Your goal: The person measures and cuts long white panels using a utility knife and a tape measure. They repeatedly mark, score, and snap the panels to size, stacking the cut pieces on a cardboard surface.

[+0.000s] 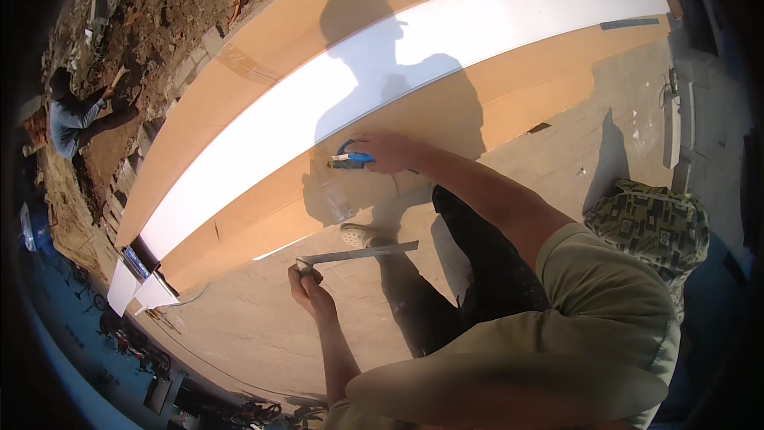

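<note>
My right hand [387, 151] rests on a long orange-brown board [509, 95] and is closed around a blue-handled tool [350, 159] whose tip points left. A wide white strip [263, 135] runs along the board's length just above that hand. My left hand [307, 285] is lower, over the concrete floor [263, 326], gripping one end of a flat metal ruler [358, 253] that stretches to the right. My foot in a pale clog [356, 235] stands between the two hands at the board's near edge.
A person in a blue-grey top [72, 115] crouches on the dirt at far left. A green patterned cloth item [649, 223] lies at right. White offcuts [135, 288] sit at the board's left end; a dark flat bar [629, 24] lies at its far right.
</note>
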The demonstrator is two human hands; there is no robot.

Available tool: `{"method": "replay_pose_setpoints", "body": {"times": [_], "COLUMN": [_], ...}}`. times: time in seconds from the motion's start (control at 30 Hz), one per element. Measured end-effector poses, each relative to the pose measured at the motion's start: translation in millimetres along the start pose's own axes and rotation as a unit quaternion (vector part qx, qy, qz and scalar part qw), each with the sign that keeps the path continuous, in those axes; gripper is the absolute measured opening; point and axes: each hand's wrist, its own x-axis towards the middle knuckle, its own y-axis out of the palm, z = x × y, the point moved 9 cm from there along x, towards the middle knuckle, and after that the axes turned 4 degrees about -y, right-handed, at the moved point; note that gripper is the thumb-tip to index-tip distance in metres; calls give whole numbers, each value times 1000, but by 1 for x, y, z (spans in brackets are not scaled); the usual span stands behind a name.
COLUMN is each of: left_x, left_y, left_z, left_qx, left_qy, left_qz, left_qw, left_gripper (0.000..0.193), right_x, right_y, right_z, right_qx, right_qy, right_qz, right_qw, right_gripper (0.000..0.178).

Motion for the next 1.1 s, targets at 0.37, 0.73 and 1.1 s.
{"method": "replay_pose_setpoints", "body": {"times": [0.37, 0.73, 1.1], "left_x": [231, 234, 284], "left_y": [436, 566, 579], "left_z": [-221, -141, -117], "left_qx": [280, 257, 296], "left_qy": [358, 535, 428], "left_qz": [220, -53, -48], "left_qw": [863, 803, 853], "left_gripper": [31, 39, 44], "right_x": [-202, -177, -115], "right_y": [-24, -179, -167], "right_z": [-59, -198, -232], "right_qx": [141, -12, -79], "right_qy": [304, 295, 339], "right_qz": [-220, -412, -352], "right_qw": [916, 862, 869], "right_gripper": [47, 30, 36]}}
